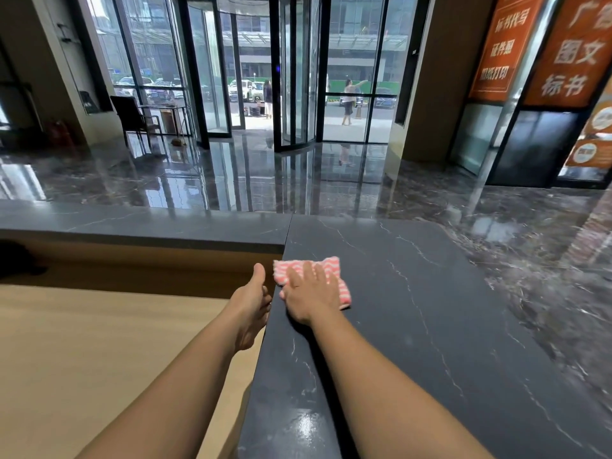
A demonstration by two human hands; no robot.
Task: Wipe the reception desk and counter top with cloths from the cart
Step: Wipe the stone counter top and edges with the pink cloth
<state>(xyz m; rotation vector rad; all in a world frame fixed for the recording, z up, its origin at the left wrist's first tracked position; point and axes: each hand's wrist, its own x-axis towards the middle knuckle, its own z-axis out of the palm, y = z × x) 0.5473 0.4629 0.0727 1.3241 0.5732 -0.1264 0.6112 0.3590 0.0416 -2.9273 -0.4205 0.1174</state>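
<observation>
There are 2 bare hands and 1 cloth. The right hand (309,294) lies flat with its fingers spread wide, pressing down on the pink and white striped cloth (334,279). The cloth sits on the dark stone tabletop (414,309), close to its left edge, and sticks out from under the hand toward 1 o'clock. The left hand (253,299) is at 9 o'clock from the right hand, just beside it. It is open, holds nothing, and rests against the edge of the dark tabletop, above 1 lower wooden tabletop (82,342).
</observation>
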